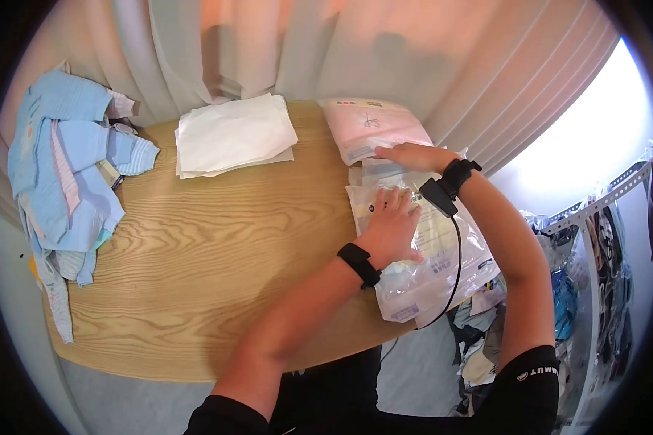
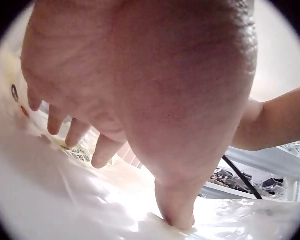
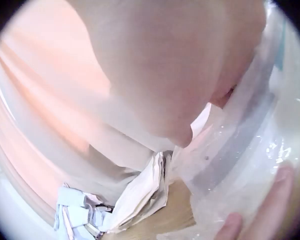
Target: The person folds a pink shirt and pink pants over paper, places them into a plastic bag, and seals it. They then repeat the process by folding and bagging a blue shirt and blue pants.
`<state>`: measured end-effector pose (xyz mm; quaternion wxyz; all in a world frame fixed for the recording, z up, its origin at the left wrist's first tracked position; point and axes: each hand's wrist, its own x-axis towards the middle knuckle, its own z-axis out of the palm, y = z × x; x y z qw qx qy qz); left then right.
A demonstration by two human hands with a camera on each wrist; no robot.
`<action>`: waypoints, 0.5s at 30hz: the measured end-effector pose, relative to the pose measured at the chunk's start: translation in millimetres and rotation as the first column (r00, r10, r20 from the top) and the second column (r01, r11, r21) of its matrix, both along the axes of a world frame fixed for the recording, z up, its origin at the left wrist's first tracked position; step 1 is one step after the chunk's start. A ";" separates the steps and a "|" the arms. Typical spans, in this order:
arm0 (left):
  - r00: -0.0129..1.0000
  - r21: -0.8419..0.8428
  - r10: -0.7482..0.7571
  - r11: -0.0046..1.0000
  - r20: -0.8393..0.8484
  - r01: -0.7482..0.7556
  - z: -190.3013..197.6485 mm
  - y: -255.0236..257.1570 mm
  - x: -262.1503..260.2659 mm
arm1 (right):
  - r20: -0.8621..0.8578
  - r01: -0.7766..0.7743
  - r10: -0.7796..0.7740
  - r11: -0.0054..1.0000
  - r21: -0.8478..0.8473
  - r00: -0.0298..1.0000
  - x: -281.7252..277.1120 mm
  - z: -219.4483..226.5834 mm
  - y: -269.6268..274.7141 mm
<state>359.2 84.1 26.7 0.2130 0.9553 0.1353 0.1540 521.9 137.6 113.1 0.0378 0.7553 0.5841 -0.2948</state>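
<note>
My left hand [image 1: 392, 228] rests with spread fingers on a clear plastic bag [image 1: 442, 283] at the table's right side. In the left wrist view its palm faces the plastic [image 2: 115, 210], thumb [image 2: 177, 207] touching down. Yellowish printed contents show through the bag. Across the bag's far end lies my right hand [image 1: 417, 156], fingers extended to the left, fingertips close to a pink plastic-wrapped package [image 1: 377, 127]. In the right wrist view, wrinkled clear plastic [image 3: 230, 155] runs beside that hand; its underside is partly hidden.
A stack of white sheets [image 1: 236, 138] lies at the back of the wooden table [image 1: 232, 254]. Light blue striped clothes [image 1: 72, 167] are piled at the left. Curtains [image 1: 305, 51] hang behind. To the right, a white rack [image 1: 588, 210] holds bagged garments; a black cable [image 1: 458, 268] crosses the bag.
</note>
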 end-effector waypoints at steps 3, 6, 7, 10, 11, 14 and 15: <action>1.000 0.034 -0.001 0.999 0.021 0.000 -1.2 -6.4 1.4 | 0.047 -0.037 0.035 0.999 0.039 0.998 -4.3 4.1 -12.3; 0.999 0.037 -0.012 0.999 0.035 0.011 3.5 -5.4 -2.4 | -0.049 -0.090 0.099 0.982 0.167 0.994 4.8 3.3 -25.0; 1.000 0.059 -0.008 0.998 0.024 0.007 6.9 -6.3 -4.3 | -0.099 -0.125 0.157 0.955 0.268 0.983 9.6 3.3 -29.2; 1.000 0.086 -0.008 0.996 0.015 0.006 12.2 -5.6 -6.6 | -0.087 0.002 0.067 0.784 0.621 0.994 -1.3 29.6 -74.6; 1.000 0.084 0.000 0.996 0.023 -0.002 12.4 -5.8 -6.2 | -0.156 0.105 0.008 0.706 0.700 0.988 -1.9 38.4 -94.1; 0.989 0.089 0.022 0.995 0.146 -0.036 17.4 -0.8 -9.7 | -0.303 0.368 -0.215 0.424 0.828 0.928 -5.0 52.7 -173.6; 0.989 0.083 0.019 0.996 0.147 -0.032 23.6 5.3 -11.5 | -0.438 0.496 -0.242 0.297 0.816 0.866 -3.4 44.6 -202.9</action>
